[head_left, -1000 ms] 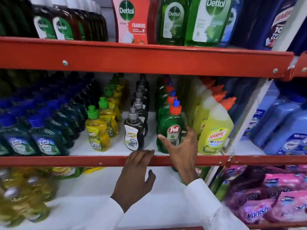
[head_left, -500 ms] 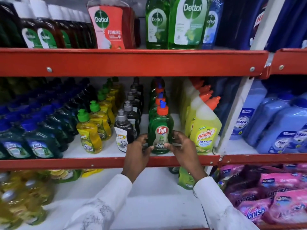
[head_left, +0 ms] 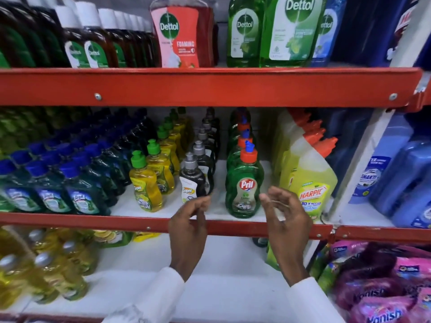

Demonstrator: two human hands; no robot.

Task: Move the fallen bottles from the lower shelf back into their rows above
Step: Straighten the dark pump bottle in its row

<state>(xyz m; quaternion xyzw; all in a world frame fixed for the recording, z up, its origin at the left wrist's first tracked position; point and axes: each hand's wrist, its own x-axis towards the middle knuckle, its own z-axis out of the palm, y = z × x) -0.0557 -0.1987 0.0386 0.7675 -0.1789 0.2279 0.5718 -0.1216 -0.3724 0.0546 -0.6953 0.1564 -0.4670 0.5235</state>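
A green Pril bottle point(head_left: 244, 183) with an orange and blue cap stands upright at the front of its row on the middle shelf point(head_left: 233, 226). My left hand point(head_left: 189, 226) hovers just left of it, fingers loosely curled and holding nothing. My right hand point(head_left: 285, 220) is just right of it, fingers apart and also free of any bottle. Neither hand touches the bottle. On the lower shelf point(head_left: 221, 287), a green bottle point(head_left: 271, 256) shows partly behind my right wrist, and a dark bottle point(head_left: 259, 241) peeks out under the red rail.
Rows of black Super bottles point(head_left: 193, 183), yellow bottles point(head_left: 145, 185) and blue-capped bottles point(head_left: 80, 192) fill the middle shelf to the left. Yellow Harpic bottles point(head_left: 307, 183) stand right. Yellow bottles point(head_left: 46, 276) and pink Vanish packs point(head_left: 382, 287) flank the lower shelf. Dettol bottles point(head_left: 177, 36) sit on top.
Both hands closed around the front Pril bottle half a second ago, then let go and drew back a little to either side. The bottle stays upright.
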